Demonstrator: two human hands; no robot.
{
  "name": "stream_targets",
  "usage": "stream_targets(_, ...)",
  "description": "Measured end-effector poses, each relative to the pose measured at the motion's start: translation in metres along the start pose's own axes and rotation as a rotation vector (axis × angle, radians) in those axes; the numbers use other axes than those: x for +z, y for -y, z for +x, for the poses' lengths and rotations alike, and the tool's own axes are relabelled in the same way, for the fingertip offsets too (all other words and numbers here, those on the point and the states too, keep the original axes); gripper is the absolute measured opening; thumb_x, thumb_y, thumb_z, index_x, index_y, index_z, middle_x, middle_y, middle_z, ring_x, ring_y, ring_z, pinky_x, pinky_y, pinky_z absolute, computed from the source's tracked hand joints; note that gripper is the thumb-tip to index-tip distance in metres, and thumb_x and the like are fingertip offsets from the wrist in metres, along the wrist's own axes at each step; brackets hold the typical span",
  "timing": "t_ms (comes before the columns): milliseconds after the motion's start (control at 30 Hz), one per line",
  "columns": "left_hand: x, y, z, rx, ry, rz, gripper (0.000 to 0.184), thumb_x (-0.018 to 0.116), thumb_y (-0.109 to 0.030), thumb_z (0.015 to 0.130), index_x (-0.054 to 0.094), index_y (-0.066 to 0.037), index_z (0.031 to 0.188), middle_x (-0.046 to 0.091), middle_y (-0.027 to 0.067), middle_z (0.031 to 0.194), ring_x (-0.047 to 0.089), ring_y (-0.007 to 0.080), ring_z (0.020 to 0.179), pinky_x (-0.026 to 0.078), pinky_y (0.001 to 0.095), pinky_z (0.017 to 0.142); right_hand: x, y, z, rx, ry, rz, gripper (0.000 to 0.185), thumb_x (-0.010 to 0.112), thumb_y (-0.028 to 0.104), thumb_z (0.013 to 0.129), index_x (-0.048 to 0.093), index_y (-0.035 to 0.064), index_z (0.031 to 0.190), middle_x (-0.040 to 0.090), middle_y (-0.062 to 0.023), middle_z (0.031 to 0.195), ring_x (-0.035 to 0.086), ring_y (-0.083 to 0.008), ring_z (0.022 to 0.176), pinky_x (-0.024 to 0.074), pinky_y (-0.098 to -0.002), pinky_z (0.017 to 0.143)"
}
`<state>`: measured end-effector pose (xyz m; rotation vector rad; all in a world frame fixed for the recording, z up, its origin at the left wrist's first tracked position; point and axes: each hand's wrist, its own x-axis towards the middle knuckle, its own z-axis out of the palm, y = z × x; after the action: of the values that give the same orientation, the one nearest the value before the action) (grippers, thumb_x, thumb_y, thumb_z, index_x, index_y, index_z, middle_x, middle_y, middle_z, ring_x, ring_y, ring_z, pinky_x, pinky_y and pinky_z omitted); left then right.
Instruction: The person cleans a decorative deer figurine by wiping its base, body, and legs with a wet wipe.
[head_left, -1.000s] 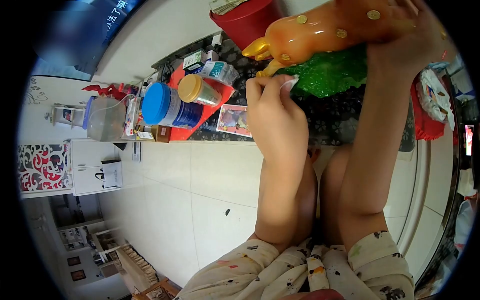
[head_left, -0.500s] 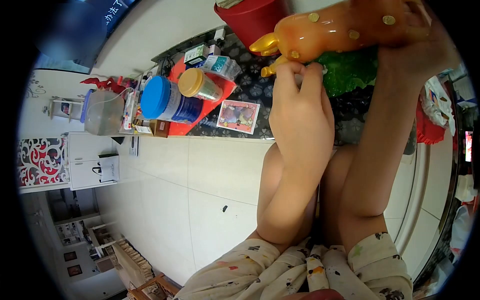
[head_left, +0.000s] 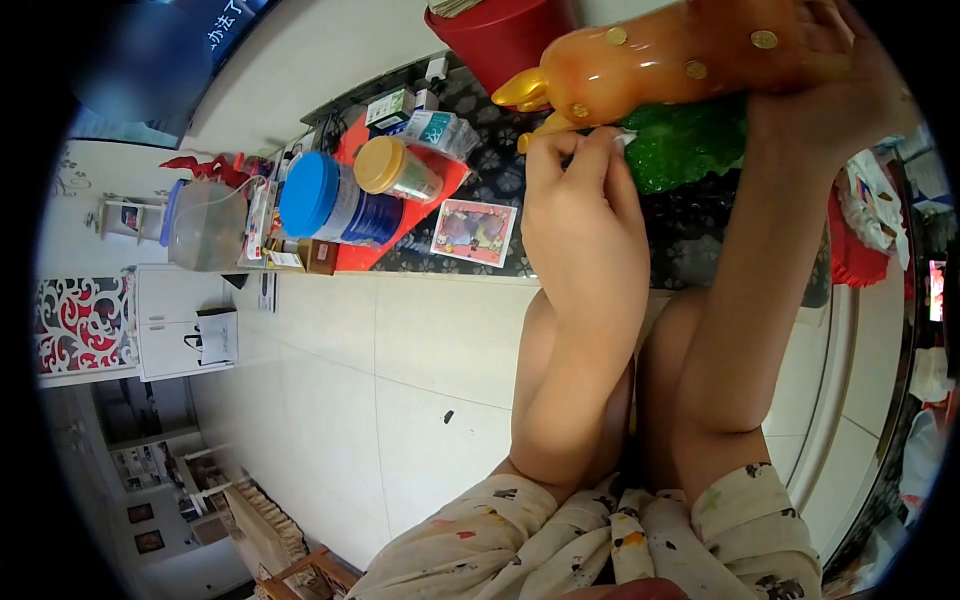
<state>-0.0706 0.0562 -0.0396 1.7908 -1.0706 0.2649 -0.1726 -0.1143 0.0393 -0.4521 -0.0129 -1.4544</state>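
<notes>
A glossy orange-brown figurine (head_left: 650, 65) with gold coin-like discs and gold tips lies on its side across the top of the view. Beneath it is a green leaf-like part (head_left: 685, 145). My right hand (head_left: 850, 70) grips the figurine at its right end, its fingers partly hidden by the frame edge. My left hand (head_left: 585, 195) is closed in a pinch by the gold tips, with a small piece of white tissue (head_left: 626, 137) showing at its fingertips.
On the dark patterned table (head_left: 500, 165) stand a blue-lidded tub (head_left: 335, 205), a yellow-lidded jar (head_left: 400, 172), small boxes (head_left: 390, 108) and a pink picture card (head_left: 474, 233). Behind is a red bucket (head_left: 495, 45). A red bag (head_left: 858, 245) lies at the right.
My left hand has shifted a little to the left, along the gold tips. The figurine has moved slightly left too, and more of the white tissue shows.
</notes>
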Motion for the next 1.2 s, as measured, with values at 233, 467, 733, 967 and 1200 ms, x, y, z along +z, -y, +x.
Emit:
stream_targets(233, 0.002, 0.002, -0.003, -0.088, -0.084, -0.118, 0.012, 0.072, -0.004, 0.092, 0.076, 0.003, 0.100, 0.070, 0.0163, 0.092, 0.069, 0.0274, 0.083, 0.054, 0.0356, 0.076, 0.012, -0.041, -0.041, -0.500, 0.236, -0.277, 0.025, 0.061, 0.025, 0.090, 0.065, 0.0013, 0.095, 0.069, -0.0123, 0.089, 0.069, -0.0246, 0.083, 0.0569, -0.0333, 0.082)
stream_targets(467, 0.005, 0.014, 0.000, 0.025, -0.021, -0.205, 0.010, 0.070, -0.002, 0.089, 0.072, 0.003, 0.097, 0.064, 0.0148, 0.094, 0.066, 0.0340, 0.082, 0.053, 0.0393, 0.073, 0.008, -0.026, 0.013, -0.138, -0.108, -0.319, 0.025, 0.062, 0.026, 0.090, 0.065, 0.0018, 0.093, 0.069, -0.0114, 0.087, 0.069, -0.0235, 0.083, 0.0564, -0.0328, 0.081)
stream_targets(733, -0.002, 0.015, 0.005, 0.139, 0.078, -0.180, 0.011, 0.069, 0.002, 0.087, 0.073, 0.002, 0.097, 0.060, 0.0125, 0.092, 0.064, 0.0307, 0.074, 0.051, 0.0368, 0.063, 0.005, -0.027, -0.031, -0.349, 0.254, -0.295, 0.023, 0.061, 0.025, 0.091, 0.066, 0.0024, 0.093, 0.070, -0.0110, 0.087, 0.069, -0.0230, 0.083, 0.0563, -0.0329, 0.083)
stream_targets(967, 0.001, 0.013, 0.003, 0.269, 0.045, -0.239, 0.013, 0.069, 0.004, 0.086, 0.074, 0.000, 0.097, 0.061, 0.0120, 0.091, 0.064, 0.0279, 0.078, 0.052, 0.0342, 0.070, 0.001, 0.014, -0.004, 0.253, -0.094, 0.249, 0.023, 0.059, 0.025, 0.093, 0.064, 0.0024, 0.094, 0.069, -0.0113, 0.089, 0.068, -0.0233, 0.084, 0.0557, -0.0330, 0.083)
stream_targets(1200, -0.004, 0.018, 0.007, 0.113, -0.124, -0.341, 0.010, 0.073, 0.000, 0.090, 0.074, 0.000, 0.100, 0.068, 0.0144, 0.096, 0.066, 0.0272, 0.087, 0.053, 0.0334, 0.079, 0.012, -0.038, -0.040, -0.454, 0.320, -0.227, 0.023, 0.057, 0.024, 0.093, 0.060, 0.0014, 0.090, 0.066, -0.0124, 0.085, 0.067, -0.0247, 0.083, 0.0548, -0.0338, 0.080)
